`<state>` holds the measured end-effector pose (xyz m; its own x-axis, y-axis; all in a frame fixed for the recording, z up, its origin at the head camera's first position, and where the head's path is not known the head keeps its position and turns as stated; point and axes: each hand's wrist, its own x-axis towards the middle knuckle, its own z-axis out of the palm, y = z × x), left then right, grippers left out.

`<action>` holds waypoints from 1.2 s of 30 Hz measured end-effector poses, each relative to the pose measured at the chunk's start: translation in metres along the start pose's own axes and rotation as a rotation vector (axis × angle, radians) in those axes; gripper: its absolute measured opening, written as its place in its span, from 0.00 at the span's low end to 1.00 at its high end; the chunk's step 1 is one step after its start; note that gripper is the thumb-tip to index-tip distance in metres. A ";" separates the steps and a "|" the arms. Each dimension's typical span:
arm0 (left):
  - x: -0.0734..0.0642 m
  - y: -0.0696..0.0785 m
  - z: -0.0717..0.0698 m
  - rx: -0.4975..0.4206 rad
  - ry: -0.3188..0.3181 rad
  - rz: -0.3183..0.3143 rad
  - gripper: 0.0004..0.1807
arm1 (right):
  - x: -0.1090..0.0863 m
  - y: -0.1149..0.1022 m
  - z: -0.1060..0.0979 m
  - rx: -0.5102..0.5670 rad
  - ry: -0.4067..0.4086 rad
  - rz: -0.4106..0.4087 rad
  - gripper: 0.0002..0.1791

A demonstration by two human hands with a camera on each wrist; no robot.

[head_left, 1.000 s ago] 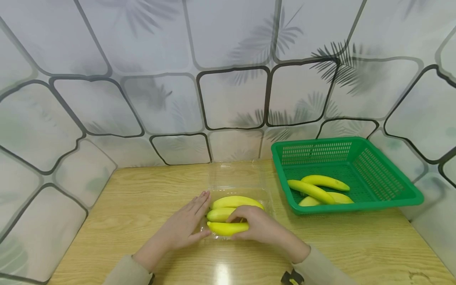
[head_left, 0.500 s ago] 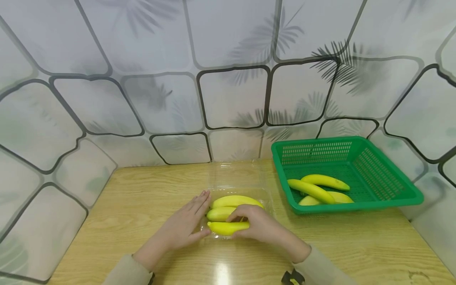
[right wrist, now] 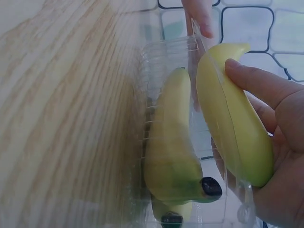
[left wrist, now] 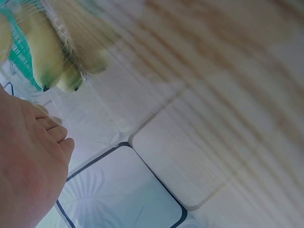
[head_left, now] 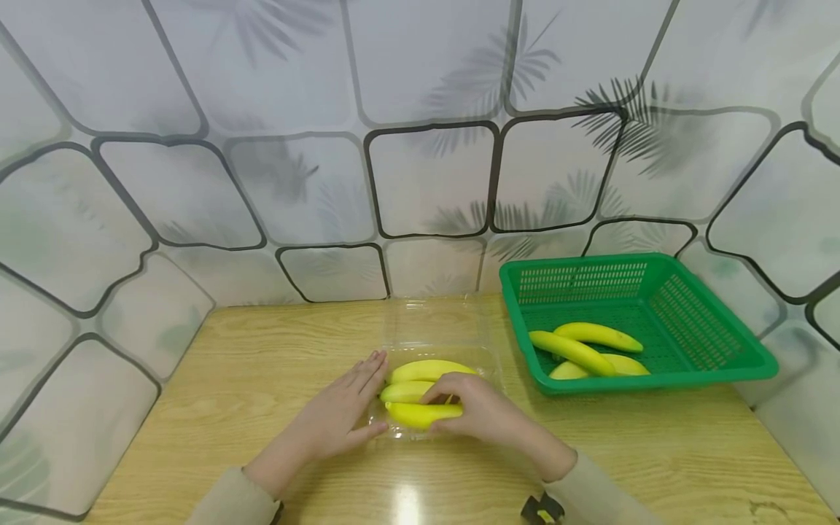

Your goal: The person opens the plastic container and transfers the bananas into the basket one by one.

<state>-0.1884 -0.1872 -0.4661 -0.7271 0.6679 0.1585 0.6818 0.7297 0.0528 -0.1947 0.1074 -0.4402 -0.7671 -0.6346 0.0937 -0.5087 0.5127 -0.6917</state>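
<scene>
In the head view a clear plastic clamshell box sits on the table with its lid laid back. My right hand grips the nearest yellow banana between thumb and fingers. The right wrist view shows this banana at the box's edge, higher than the bananas inside. A middle banana and a far banana lie in the box. With fingers straight, my left hand rests along the box's left side; the left wrist view catches its palm edge.
To the right stands a green plastic basket with slotted walls, holding several bananas. The wood-grain table meets a patterned backdrop behind and at both sides.
My right hand has shifted slightly right and away from me, and the nearest banana has moved with it. The left hand holds its place.
</scene>
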 end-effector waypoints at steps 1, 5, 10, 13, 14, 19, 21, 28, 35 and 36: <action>0.000 0.000 0.000 0.000 -0.001 0.001 0.52 | 0.000 0.000 -0.001 -0.004 0.000 0.001 0.18; 0.000 0.000 -0.001 -0.005 -0.002 0.002 0.52 | 0.000 -0.002 -0.003 -0.023 -0.001 0.008 0.17; 0.000 0.000 0.000 -0.003 0.002 0.006 0.52 | 0.001 -0.003 -0.006 -0.036 -0.002 0.005 0.17; 0.000 0.000 0.001 -0.002 0.009 0.010 0.52 | 0.001 -0.003 -0.009 -0.046 0.003 -0.014 0.18; 0.000 -0.001 0.001 -0.002 0.011 0.011 0.52 | 0.000 -0.003 -0.010 -0.049 0.004 -0.015 0.18; 0.000 -0.001 0.001 -0.005 0.017 0.014 0.52 | 0.000 -0.003 -0.014 -0.069 0.009 -0.007 0.18; 0.000 -0.001 0.001 -0.009 0.019 0.015 0.52 | 0.000 -0.003 -0.015 -0.076 0.012 -0.001 0.17; 0.000 0.000 0.000 -0.004 0.010 0.012 0.52 | -0.001 -0.003 -0.024 -0.087 0.030 -0.018 0.17; 0.000 0.000 0.000 0.000 0.015 0.014 0.51 | -0.003 -0.003 -0.033 -0.097 0.045 0.009 0.17; 0.000 0.000 -0.001 0.002 0.015 0.014 0.51 | -0.004 -0.003 -0.035 -0.101 0.048 0.005 0.17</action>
<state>-0.1881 -0.1872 -0.4655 -0.7163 0.6758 0.1739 0.6917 0.7205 0.0488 -0.2039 0.1287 -0.4138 -0.7861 -0.6050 0.1265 -0.5401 0.5727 -0.6167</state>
